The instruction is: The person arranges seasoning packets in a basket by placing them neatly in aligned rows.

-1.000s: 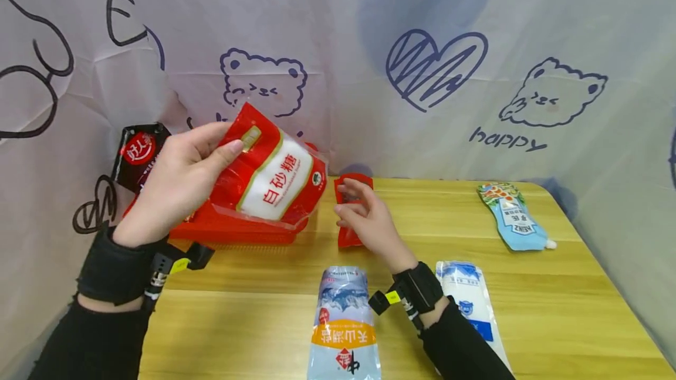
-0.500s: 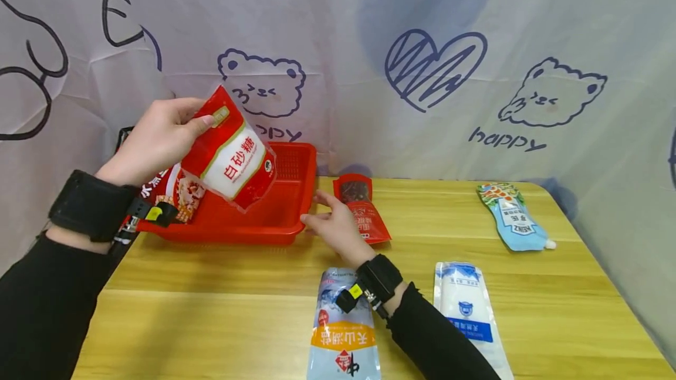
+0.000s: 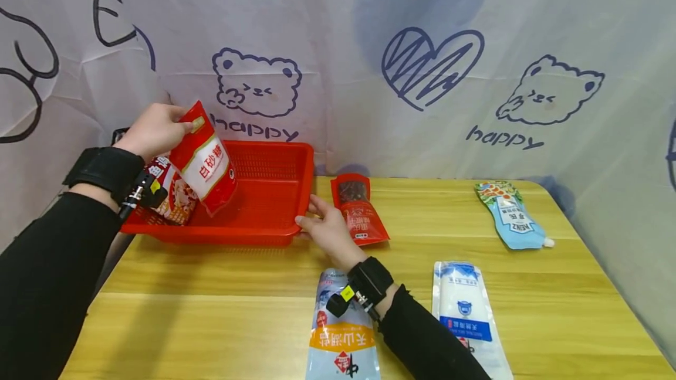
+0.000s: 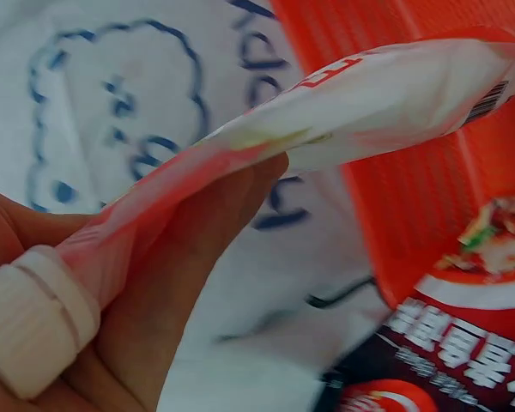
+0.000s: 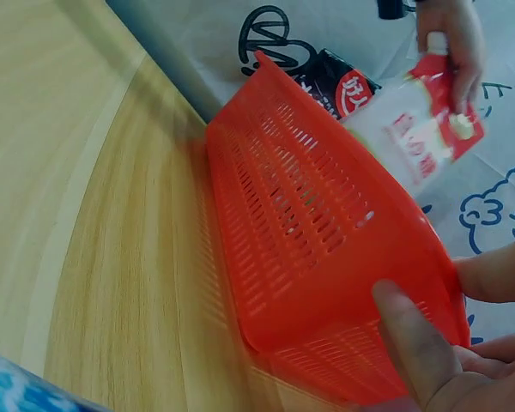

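My left hand [image 3: 153, 129] pinches the top corner of a red-and-white bag of white granulated sugar [image 3: 208, 163]. The bag hangs tilted over the left half of a red plastic basket [image 3: 264, 207], its lower end down inside the rim in the head view. A white screw cap [image 4: 39, 322] shows beside the fingers in the left wrist view. My right hand [image 3: 333, 233] holds the basket's near right corner, thumb on one outer wall and fingers at the rim. A black-and-red seasoning packet [image 3: 176, 201] leans in the basket's left end, partly hidden by the left hand and sugar bag.
Right of the basket lies a red pouch with a clear window [image 3: 364, 210]. Nearer are a blue-and-orange salt bag [image 3: 342, 339], partly under the right wrist, and a white-and-blue salt bag [image 3: 465, 304]. A light-blue Heinz spout pouch [image 3: 512, 216] lies far right. A drawn-on cloth stands behind.
My left hand has carried the sugar bag left and lowered it over the basket. My right hand has moved left from near the red pouch to the basket's corner.
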A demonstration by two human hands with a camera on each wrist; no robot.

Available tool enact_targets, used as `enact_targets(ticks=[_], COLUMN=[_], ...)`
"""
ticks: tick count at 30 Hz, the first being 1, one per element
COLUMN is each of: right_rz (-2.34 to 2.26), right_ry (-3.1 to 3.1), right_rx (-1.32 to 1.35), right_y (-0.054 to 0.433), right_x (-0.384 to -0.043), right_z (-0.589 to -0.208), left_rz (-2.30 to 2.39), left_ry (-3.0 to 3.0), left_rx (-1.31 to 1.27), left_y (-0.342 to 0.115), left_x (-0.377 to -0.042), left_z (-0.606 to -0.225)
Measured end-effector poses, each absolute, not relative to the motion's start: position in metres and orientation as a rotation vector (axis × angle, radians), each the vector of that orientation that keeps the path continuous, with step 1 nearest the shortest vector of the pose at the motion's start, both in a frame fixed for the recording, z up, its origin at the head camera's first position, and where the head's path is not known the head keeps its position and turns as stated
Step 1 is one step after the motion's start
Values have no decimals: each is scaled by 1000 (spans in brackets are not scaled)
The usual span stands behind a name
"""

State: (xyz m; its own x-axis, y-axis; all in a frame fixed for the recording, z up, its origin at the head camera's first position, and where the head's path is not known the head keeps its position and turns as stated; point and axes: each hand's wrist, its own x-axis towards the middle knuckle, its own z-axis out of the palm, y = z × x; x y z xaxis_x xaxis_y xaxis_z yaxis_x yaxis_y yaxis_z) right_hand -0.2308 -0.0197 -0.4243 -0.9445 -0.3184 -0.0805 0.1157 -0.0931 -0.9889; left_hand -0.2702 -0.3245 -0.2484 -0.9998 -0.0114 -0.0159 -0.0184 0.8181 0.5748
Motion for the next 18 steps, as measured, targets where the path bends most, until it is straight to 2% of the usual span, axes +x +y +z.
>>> enact_targets(ticks=[7,18], right_rz=[-2122,-2125], right_ry=[1870,1881], right_rx=[-187,-180], right_y=[-22,-21], right_x=[-231,-229], right_z=[-427,-425], left_rz=[906,890], left_ry=[2949,2930], left_rx=[-137,-242], left_y=[-346,-364], left_x=[-283,-285], left_z=[-275,-295])
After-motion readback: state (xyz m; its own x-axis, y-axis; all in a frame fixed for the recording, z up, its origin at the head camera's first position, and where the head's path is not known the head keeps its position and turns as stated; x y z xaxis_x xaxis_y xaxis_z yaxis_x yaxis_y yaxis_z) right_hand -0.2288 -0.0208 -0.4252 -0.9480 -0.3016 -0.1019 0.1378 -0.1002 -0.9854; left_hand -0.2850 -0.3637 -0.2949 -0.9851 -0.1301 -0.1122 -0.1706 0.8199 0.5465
